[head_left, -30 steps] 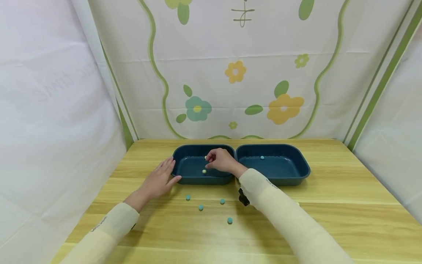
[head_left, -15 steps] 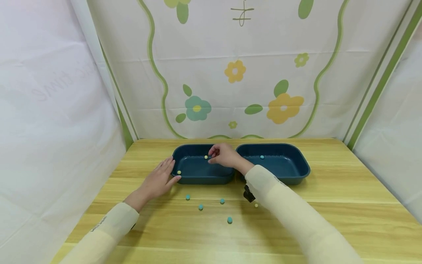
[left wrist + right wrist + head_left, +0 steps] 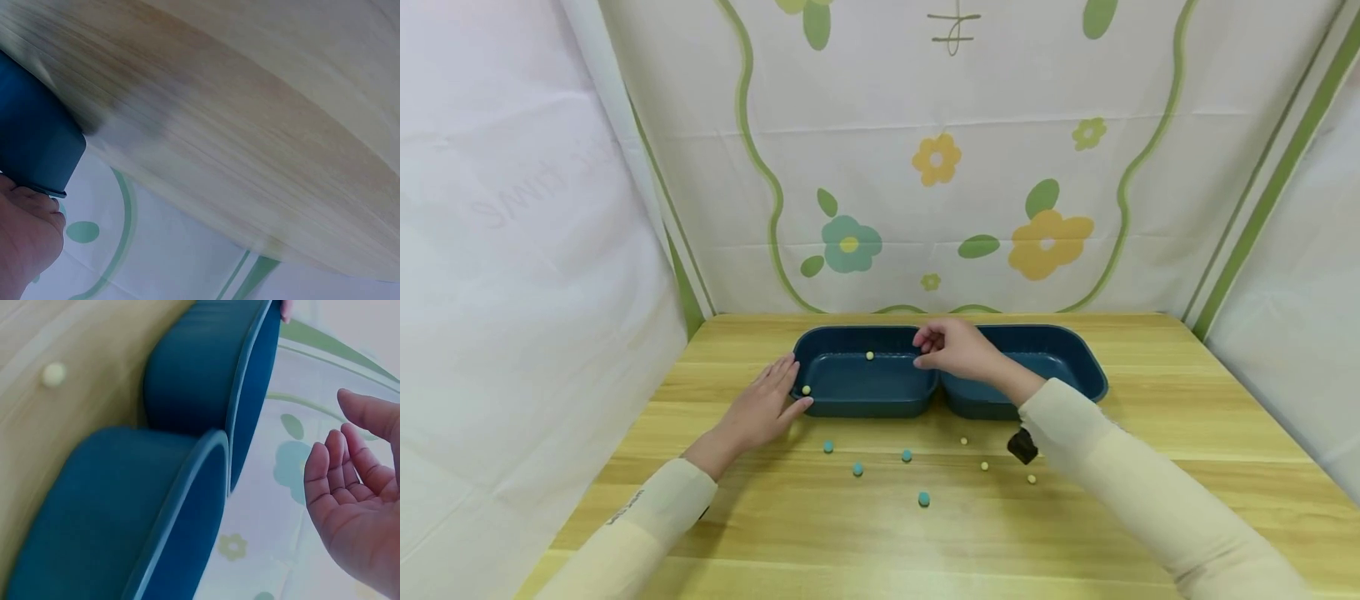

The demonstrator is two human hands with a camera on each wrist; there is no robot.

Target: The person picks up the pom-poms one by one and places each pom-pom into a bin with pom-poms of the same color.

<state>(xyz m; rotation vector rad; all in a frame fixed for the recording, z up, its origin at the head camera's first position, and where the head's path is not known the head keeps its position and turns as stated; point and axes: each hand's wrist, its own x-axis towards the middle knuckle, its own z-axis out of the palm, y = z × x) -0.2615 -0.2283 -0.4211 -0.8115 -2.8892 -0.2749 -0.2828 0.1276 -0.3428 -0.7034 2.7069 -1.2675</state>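
Note:
My left hand [image 3: 760, 408] rests on the left end of the left dark blue tray [image 3: 857, 408], its fingers straight along the side and the thumb by the front corner. In the left wrist view its fingers touch the tray's rim [image 3: 50, 192]. My right hand [image 3: 958, 346] hovers over where the two trays meet. The right wrist view shows that hand [image 3: 356, 481] with loosely bent fingers, thumb apart, holding nothing. Inside the left tray lie two small yellow balls, one yellow ball [image 3: 869, 356] at the back and another yellow ball [image 3: 806, 390] near the left hand.
Several small blue balls, one blue ball [image 3: 923, 498] nearest the front, lie on the wooden table [image 3: 775, 533]. Three yellow balls, including a yellow ball [image 3: 984, 466], lie further right. The right tray [image 3: 977, 410] is partly covered by my right hand. A flowered cloth [image 3: 887, 167] hangs behind.
My right hand has moved right, from over the left tray to the trays' meeting edge. A yellow ball in the left tray has rolled left towards my left hand, which has stayed still.

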